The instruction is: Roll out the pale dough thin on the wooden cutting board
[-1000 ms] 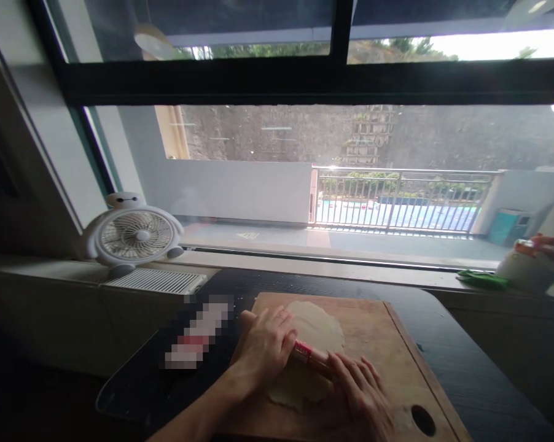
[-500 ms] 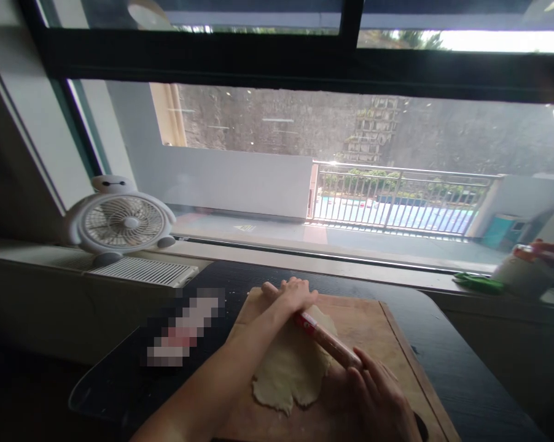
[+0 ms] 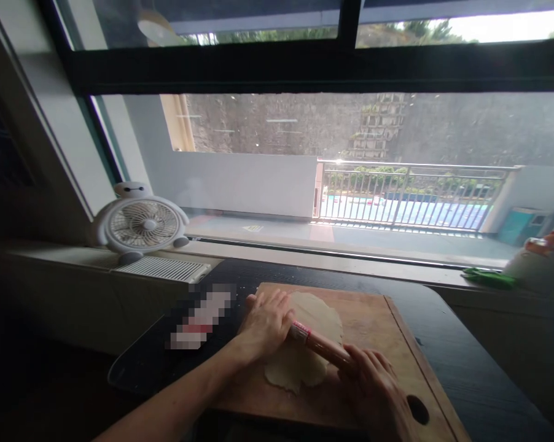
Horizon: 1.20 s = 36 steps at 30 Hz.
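A wooden rolling pin [image 3: 327, 348] with a red and white label lies slantwise across a flat sheet of dough [image 3: 295, 367]. My left hand [image 3: 266, 324] is curled over the pin's far left end. Over the near right end, my right hand [image 3: 373, 382] is wrapped, its fingers partly covering the tip. The dough has an uneven edge with a notch on its near side, and part of it is hidden by the pin. Under it all is a wooden cutting board [image 3: 364, 316] with an oval hole near its lower right corner.
The board rests on a dark table [image 3: 429, 313]. A blurred-out pale and red item [image 3: 203, 319] lies left of the board. On the sill stand a white fan [image 3: 143, 224] at left and a pale container [image 3: 537, 267] at right, beside a green cloth-like thing [image 3: 489, 277].
Both hands have drawn the rolling pin nearer, most clearly at its left end, so more dough shows beyond it. The camera view has shifted slightly left.
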### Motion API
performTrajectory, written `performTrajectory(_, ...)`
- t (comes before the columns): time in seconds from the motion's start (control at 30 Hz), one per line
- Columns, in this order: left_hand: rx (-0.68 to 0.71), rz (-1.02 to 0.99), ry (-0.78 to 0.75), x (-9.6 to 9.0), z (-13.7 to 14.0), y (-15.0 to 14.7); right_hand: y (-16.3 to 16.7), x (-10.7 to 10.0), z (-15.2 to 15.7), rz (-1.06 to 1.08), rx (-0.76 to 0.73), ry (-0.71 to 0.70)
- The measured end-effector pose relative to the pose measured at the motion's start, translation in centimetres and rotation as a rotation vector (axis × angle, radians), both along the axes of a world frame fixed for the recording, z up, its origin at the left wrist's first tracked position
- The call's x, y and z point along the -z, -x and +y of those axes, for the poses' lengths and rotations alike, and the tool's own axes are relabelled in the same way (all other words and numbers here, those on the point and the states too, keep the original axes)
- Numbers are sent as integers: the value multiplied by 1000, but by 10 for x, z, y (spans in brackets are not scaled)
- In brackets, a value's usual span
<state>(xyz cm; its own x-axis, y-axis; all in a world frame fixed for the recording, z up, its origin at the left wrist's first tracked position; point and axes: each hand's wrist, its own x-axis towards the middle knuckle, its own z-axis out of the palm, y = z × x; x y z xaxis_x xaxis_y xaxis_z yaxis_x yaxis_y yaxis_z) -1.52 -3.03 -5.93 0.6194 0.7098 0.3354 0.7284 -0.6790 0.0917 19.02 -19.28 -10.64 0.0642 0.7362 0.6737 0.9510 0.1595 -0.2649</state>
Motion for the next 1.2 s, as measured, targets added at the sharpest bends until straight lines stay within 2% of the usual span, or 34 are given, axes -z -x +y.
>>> performTrajectory(0.07, -16, 28, 47, -2, 7, -11, -2, 5, 3, 12, 10, -51)
performTrajectory(0.17, -47, 95, 176, -10, 30, -43, -5, 13, 6, 71, 56, -131)
performTrajectory(0.33, -89, 117, 262, -12, 69, -104, -6, 13, 3, 212, 137, -23)
performTrajectory(0.47, -100, 102, 257, -11, 77, -126, -6, 10, 3, 218, 93, -45)
performTrajectory(0.6, -54, 96, 226, -17, 64, -104, -4, 8, 3, 202, 30, -75)
performTrajectory(0.77, 0, 49, 103, -11, 28, -30, 0, 5, 2, 157, -60, -132)
performTrajectory(0.87, 24, -10, 28, -2, 5, 11, 2, 3, -1, 187, -19, -131)
performTrajectory(0.93, 26, -12, 19, 2, -4, 25, 3, 1, -2, 198, 11, -111)
performTrajectory(1.03, 16, 10, 24, -1, -1, 20, 1, -1, -2, 188, 25, -79)
performTrajectory(1.13, -29, 86, 80, -10, 20, -10, -2, -1, -1, 152, 17, -61)
performTrajectory(1.2, -75, 153, 169, -16, 40, -35, -4, 0, 1, 151, 30, -71)
